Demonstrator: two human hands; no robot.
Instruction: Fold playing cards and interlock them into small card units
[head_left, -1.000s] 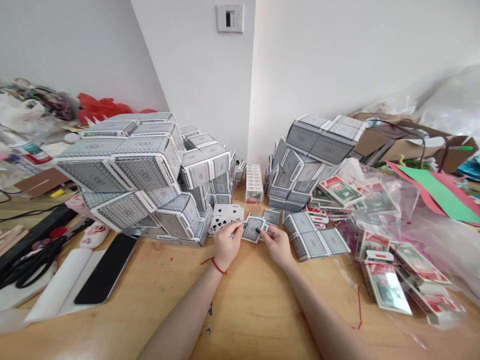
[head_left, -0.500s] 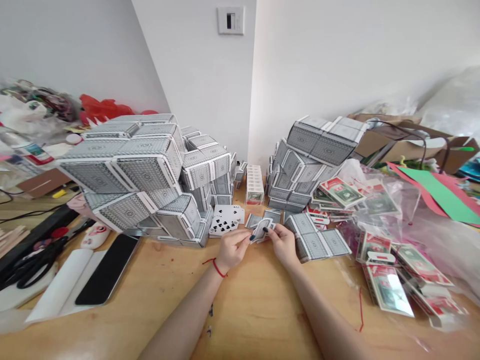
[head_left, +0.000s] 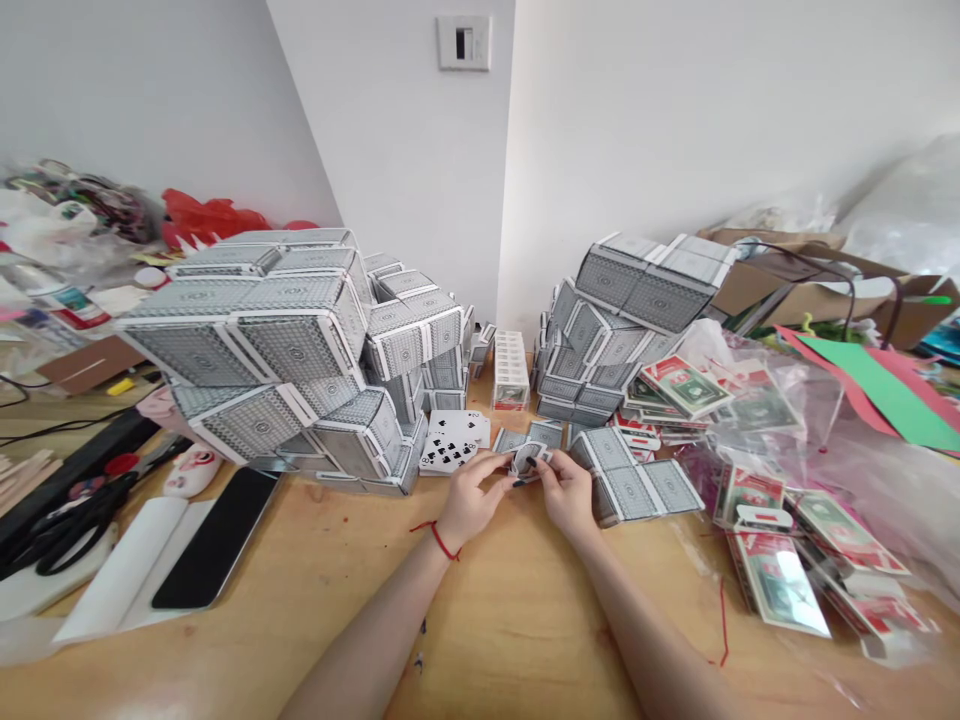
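Note:
Between my two hands is a bent grey-backed playing card [head_left: 528,457]. My left hand [head_left: 474,497] pinches its left side, thumb below and fingers above. My right hand [head_left: 567,492] grips the right side with thumb and forefinger. Just beyond the fingers, more grey-backed cards [head_left: 545,433] lie on the table. Face-up spade cards [head_left: 448,441] lie beyond my left hand. Beside my right hand sits a low group of grey card blocks [head_left: 631,476]. How many cards are in my fingers is hard to see.
Tall stacks of card blocks stand on the left [head_left: 292,330] and right [head_left: 637,290]. A clear box of card decks [head_left: 511,370] sits between them. Red and green card packs [head_left: 776,580] lie at right among plastic. A black phone [head_left: 216,540] and scissors [head_left: 82,515] lie at left.
The card between my hands has tipped lower and curves more. My left fingers have shifted over its upper edge, with the thumb below. The stacks have not moved.

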